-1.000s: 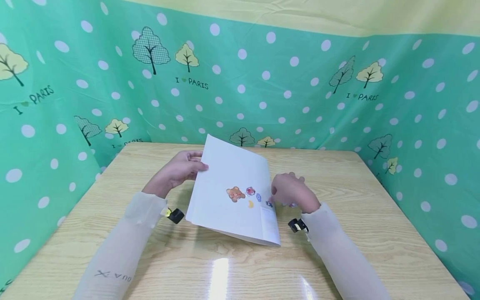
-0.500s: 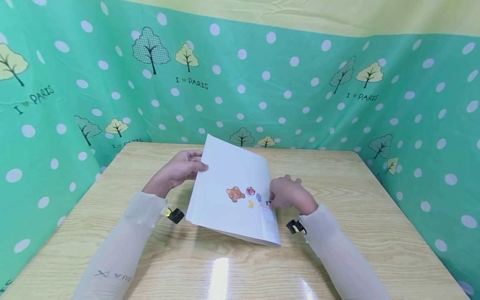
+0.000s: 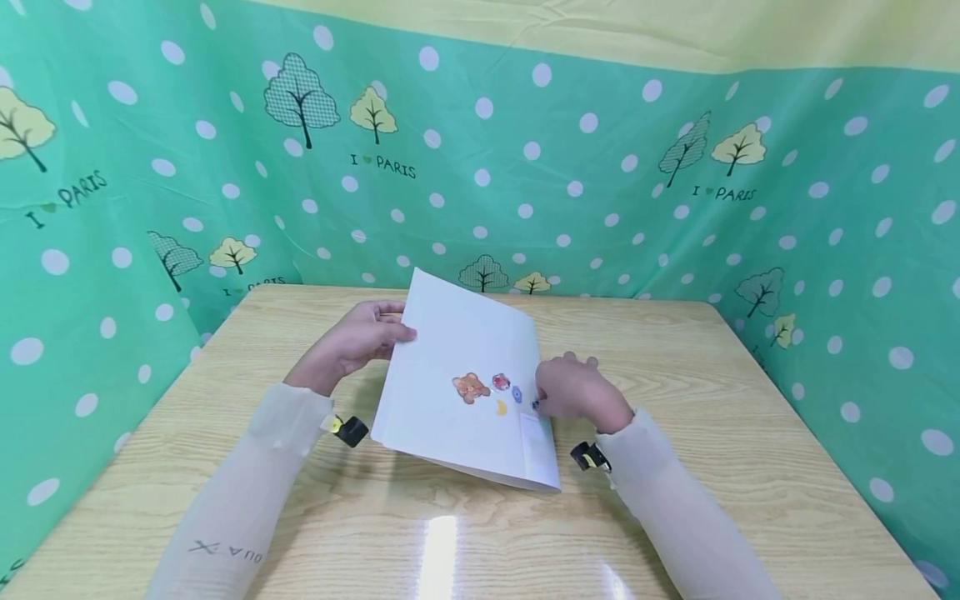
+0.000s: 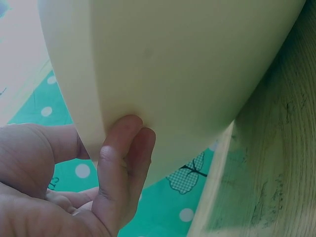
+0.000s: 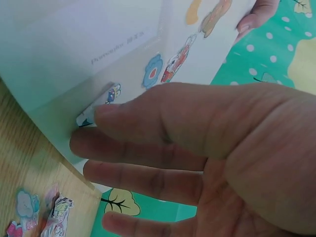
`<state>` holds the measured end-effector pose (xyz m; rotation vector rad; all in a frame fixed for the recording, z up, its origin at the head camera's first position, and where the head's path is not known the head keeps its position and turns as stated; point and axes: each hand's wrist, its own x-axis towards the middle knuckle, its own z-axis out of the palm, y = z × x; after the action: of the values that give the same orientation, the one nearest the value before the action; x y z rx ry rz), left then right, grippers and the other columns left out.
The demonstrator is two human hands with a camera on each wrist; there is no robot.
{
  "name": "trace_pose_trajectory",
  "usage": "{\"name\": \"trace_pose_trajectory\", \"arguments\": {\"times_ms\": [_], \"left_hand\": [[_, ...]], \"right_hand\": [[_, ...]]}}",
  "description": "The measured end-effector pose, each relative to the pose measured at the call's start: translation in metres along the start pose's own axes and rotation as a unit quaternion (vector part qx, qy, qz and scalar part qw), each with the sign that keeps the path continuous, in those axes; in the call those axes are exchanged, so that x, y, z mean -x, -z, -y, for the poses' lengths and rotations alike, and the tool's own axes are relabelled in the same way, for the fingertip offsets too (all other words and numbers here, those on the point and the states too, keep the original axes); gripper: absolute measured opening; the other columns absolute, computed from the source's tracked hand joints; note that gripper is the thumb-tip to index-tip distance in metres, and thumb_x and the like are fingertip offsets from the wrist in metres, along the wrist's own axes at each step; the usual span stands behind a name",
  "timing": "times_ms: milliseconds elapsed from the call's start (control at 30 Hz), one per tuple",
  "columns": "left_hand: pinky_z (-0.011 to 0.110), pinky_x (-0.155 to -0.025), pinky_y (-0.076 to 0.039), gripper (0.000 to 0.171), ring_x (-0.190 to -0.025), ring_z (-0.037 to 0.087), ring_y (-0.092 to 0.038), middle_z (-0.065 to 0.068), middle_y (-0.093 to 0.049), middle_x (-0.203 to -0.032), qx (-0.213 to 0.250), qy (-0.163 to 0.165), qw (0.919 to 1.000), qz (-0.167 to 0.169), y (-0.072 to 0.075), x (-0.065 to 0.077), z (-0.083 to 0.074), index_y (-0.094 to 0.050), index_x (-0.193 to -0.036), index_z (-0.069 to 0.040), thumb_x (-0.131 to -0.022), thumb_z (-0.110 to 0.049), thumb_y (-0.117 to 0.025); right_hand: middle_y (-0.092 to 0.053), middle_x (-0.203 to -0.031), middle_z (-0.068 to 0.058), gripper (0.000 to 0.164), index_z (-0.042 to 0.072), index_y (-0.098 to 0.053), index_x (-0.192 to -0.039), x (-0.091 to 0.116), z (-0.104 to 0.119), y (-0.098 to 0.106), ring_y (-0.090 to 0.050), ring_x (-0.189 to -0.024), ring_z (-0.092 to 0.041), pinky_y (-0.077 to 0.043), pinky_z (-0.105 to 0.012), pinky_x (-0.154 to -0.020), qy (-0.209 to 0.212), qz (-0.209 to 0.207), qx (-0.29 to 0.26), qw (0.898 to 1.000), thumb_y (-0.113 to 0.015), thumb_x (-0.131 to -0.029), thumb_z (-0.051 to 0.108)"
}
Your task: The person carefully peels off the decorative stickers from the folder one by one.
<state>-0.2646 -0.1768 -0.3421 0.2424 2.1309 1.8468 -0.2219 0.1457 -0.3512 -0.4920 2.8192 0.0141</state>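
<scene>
My left hand (image 3: 363, 337) grips the left edge of a white folder (image 3: 465, 333), tilted up off the table; in the left wrist view its fingers (image 4: 123, 153) lie against the folder's underside. At the folder's right edge my right hand (image 3: 577, 387) holds a small sticker (image 5: 101, 103) between thumb and forefinger, against the surface; the other fingers are extended. Whether the whole sticker touches the folder, I cannot tell. Beside it lie a brown bear sticker (image 3: 470, 388), a red one (image 3: 501, 382), a blue flower-shaped one (image 3: 517, 394) and a yellow moon (image 3: 502, 407).
A pale wooden table (image 3: 360, 525) lies beneath. Loose stickers (image 5: 57, 217) rest on it near my right hand, hidden from the head view. A green dotted curtain (image 3: 480, 167) hangs behind and on both sides. Printed text shows on the folder's lower right panel (image 3: 537, 446).
My right hand has shifted slightly left, towards the folder, with the small sticker. Loose stickers glimpsed behind that wrist a second ago are now covered. The left hand and folder hold still.
</scene>
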Motion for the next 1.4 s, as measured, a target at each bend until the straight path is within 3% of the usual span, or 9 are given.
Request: {"name": "trace_pose_trajectory", "arguments": {"times_ms": [233, 467, 733, 900, 1100, 1400], "left_hand": [[0.033, -0.077, -0.061, 0.056, -0.088, 0.016, -0.073, 0.009, -0.073, -0.108, 0.002, 0.0, 1.0, 0.004, 0.0, 0.0, 0.0, -0.039, -0.149, 0.008, -0.098, 0.002, -0.061], [0.033, -0.077, -0.061, 0.055, -0.09, 0.017, -0.073, 0.011, -0.073, -0.111, -0.002, 0.001, 1.0, 0.005, 0.0, -0.001, 0.001, -0.04, -0.148, 0.007, -0.098, 0.001, -0.062], [0.033, -0.077, -0.061, 0.056, -0.089, 0.016, -0.073, 0.01, -0.073, -0.109, -0.001, -0.001, 1.0, 0.005, 0.0, -0.001, 0.001, -0.039, -0.149, 0.008, -0.098, 0.002, -0.062], [0.033, -0.077, -0.061, 0.057, -0.089, 0.016, -0.073, 0.008, -0.073, -0.108, 0.002, 0.0, 1.0, 0.006, 0.001, -0.001, 0.001, -0.038, -0.149, 0.008, -0.098, 0.002, -0.061], [0.033, -0.077, -0.061, 0.057, -0.088, 0.016, -0.073, 0.008, -0.073, -0.108, 0.002, 0.003, 1.0, 0.005, 0.001, -0.001, 0.001, -0.039, -0.149, 0.007, -0.098, 0.002, -0.062], [0.032, -0.077, -0.061, 0.057, -0.088, 0.016, -0.073, 0.008, -0.073, -0.108, 0.003, 0.005, 1.0, 0.002, 0.001, -0.001, 0.001, -0.038, -0.149, 0.007, -0.097, 0.002, -0.062]], "right_hand": [[-0.053, -0.065, -0.001, 0.036, 0.016, -0.06, -0.059, 0.001, 0.0, -0.001, -0.05, -0.088, -0.028, -0.038, -0.07, -0.099, 0.011, -0.017, -0.008, 1.0, -0.068, -0.094, 0.011], [-0.061, -0.073, 0.001, 0.028, 0.017, -0.07, -0.071, 0.002, -0.003, -0.002, -0.048, -0.097, -0.03, -0.03, -0.077, -0.105, 0.019, -0.01, -0.023, 1.0, -0.064, -0.098, 0.009], [-0.055, -0.091, -0.003, 0.022, 0.017, -0.07, -0.08, 0.003, -0.005, -0.002, -0.045, -0.095, -0.03, -0.038, -0.068, -0.098, 0.025, -0.006, 0.008, 1.0, -0.063, -0.1, 0.013], [-0.052, -0.094, -0.004, 0.019, 0.017, -0.069, -0.082, 0.003, -0.007, 0.0, -0.043, -0.097, -0.031, -0.037, -0.067, -0.098, 0.022, -0.013, 0.0, 1.0, -0.063, -0.099, 0.013], [-0.051, -0.097, -0.007, 0.02, 0.016, -0.067, -0.08, 0.006, -0.009, 0.005, -0.04, -0.098, -0.033, -0.037, -0.059, -0.087, 0.008, -0.039, -0.014, 0.999, -0.063, -0.099, 0.015], [-0.054, -0.097, -0.007, 0.02, 0.014, -0.074, -0.08, 0.007, -0.025, 0.014, -0.039, -0.102, -0.037, -0.036, -0.065, -0.089, -0.016, -0.05, -0.039, 0.998, -0.064, -0.097, 0.015]]}}
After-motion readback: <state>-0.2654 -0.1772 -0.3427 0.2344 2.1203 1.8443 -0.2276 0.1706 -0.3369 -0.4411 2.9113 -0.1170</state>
